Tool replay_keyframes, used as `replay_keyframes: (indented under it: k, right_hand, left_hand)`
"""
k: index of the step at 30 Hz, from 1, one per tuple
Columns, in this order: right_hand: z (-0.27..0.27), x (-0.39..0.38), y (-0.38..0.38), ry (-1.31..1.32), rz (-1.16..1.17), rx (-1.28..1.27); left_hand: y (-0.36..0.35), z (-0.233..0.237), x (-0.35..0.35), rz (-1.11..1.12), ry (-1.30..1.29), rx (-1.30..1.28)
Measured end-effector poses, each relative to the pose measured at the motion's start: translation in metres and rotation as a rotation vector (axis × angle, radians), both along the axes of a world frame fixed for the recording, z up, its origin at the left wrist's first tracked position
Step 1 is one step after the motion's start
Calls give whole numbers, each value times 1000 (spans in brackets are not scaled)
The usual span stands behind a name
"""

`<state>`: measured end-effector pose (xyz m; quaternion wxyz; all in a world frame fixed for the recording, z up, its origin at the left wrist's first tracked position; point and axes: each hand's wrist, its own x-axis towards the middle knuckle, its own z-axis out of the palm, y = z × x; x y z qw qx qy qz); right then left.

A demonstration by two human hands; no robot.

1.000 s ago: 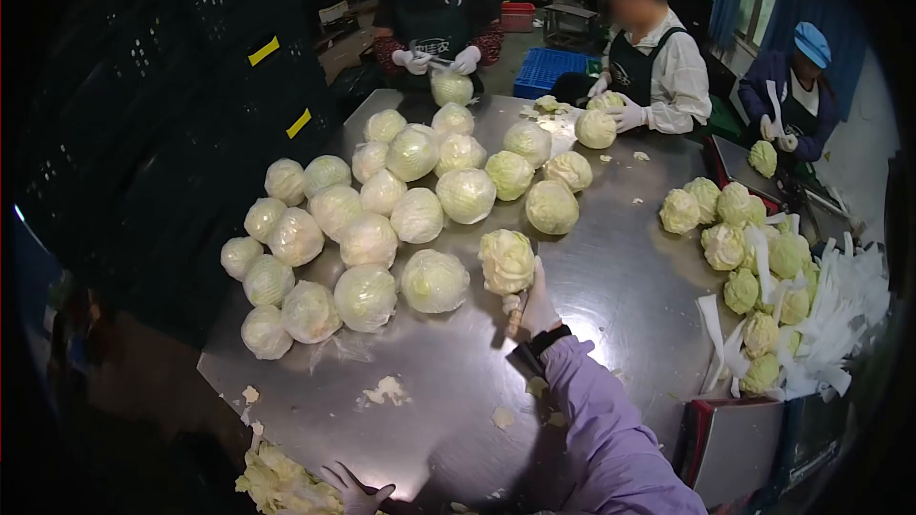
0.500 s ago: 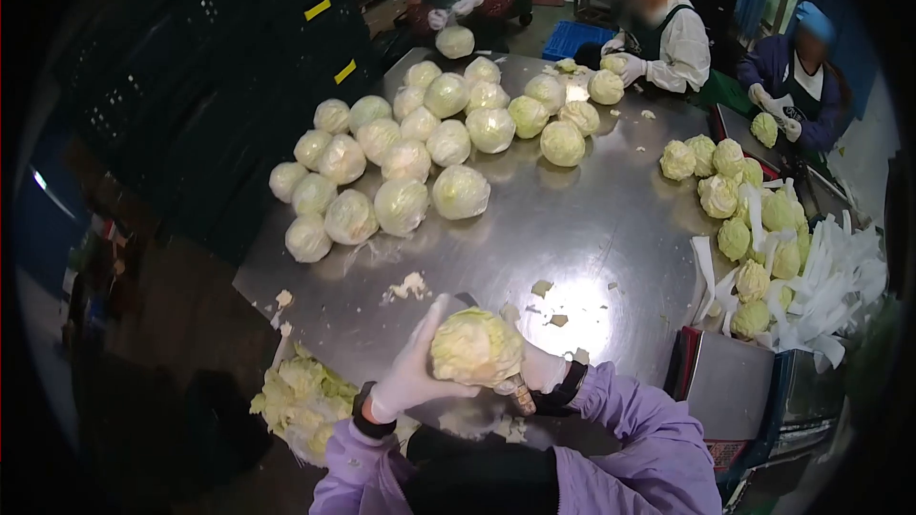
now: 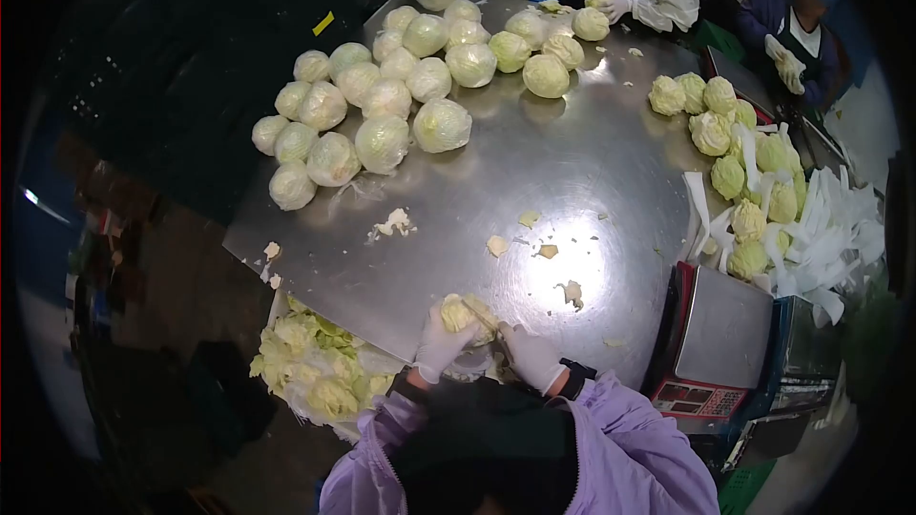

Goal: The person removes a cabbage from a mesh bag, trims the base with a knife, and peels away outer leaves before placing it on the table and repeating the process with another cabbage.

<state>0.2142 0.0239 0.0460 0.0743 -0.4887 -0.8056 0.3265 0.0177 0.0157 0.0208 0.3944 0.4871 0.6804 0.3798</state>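
Observation:
A pale green cabbage (image 3: 465, 313) sits at the near edge of the steel table (image 3: 592, 162), right in front of me. My left hand (image 3: 439, 351), in a white glove, grips its left side. Just to the right of the cabbage, my gloved right hand (image 3: 530, 357) is closed on a knife (image 3: 485, 320) whose blade lies against it. Most of the blade is hidden. Both my sleeves are purple.
Several wrapped cabbages (image 3: 382, 86) are piled at the far left of the table. At the right lie trimmed cabbages (image 3: 735, 133) and white strips (image 3: 840, 229). A scale (image 3: 725, 334) stands near right, a heap of leaves (image 3: 315, 367) below the near left edge. Co-workers' gloved hands (image 3: 611, 5) work at the far end.
The cabbage came from the middle of the table to the near edge. My left hand took hold of it, then both hands lowered it against the table edge, with the knife on it.

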Motion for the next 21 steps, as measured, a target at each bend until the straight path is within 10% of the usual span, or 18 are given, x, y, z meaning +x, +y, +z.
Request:
replay_keyframes:
  k: [15, 21]
  right_hand:
    - [-57, -9, 53, -44, 0, 28]
    - [-31, 13, 28, 203, -200, -158]
  left_hand:
    - [8, 15, 26, -119, 559, 40]
    - [-18, 9, -14, -70, -162, 44]
